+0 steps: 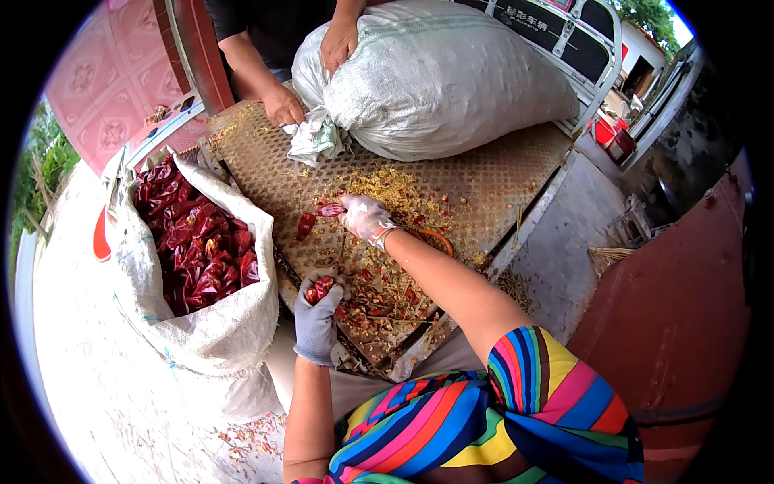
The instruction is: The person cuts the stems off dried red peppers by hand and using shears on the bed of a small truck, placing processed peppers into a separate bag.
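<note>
In a grey glove, my left hand [317, 321] is closed around several dried red chilies [320, 289] above the near left corner of the metal truck bed [266, 153]. My right hand [367, 218], in a thin pale glove stained pink, reaches farther in and pinches a dried red chili [330, 210] at its fingertips. Another dark red chili [305, 226] lies on the bed just left of it. Yellow seeds, stems and chili scraps [387, 189] are strewn around both hands. To the left stands an open white woven sack [218, 339] filled with dried red chilies [193, 234].
A large, full white woven sack [459, 77] lies across the far side of the bed. Another person's hands [284, 106] grip its gathered mouth. A metal rail [592, 89] bounds the far right, and a dark red panel [669, 315] stands at the right.
</note>
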The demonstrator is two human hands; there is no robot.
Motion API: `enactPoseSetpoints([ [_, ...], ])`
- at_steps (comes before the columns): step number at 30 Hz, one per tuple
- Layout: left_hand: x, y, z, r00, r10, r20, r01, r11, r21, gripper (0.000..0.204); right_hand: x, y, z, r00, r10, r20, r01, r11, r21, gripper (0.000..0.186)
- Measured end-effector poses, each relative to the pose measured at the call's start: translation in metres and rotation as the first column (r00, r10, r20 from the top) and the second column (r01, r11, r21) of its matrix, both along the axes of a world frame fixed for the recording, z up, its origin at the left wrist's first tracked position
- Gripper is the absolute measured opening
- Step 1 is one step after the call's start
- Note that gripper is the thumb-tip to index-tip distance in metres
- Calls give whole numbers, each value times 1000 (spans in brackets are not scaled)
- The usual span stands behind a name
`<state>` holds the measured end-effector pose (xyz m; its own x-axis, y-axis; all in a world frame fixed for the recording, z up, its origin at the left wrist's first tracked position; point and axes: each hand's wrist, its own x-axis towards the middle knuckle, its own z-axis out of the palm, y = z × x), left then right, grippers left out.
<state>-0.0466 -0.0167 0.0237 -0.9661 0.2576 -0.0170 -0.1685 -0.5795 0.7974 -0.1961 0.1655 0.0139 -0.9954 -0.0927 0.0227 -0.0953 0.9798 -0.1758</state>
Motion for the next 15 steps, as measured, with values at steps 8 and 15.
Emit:
enactPoseSetpoints([
  [8,-9,-1,7,998,33,-57,-33,999,-2,26,87,34,85,959,268,95,-250,954,-167,38],
  [15,-11,7,0,981,-192,-17,192,962,192,50,122,8,124,919,368,141,-342,922,-179,34],
])
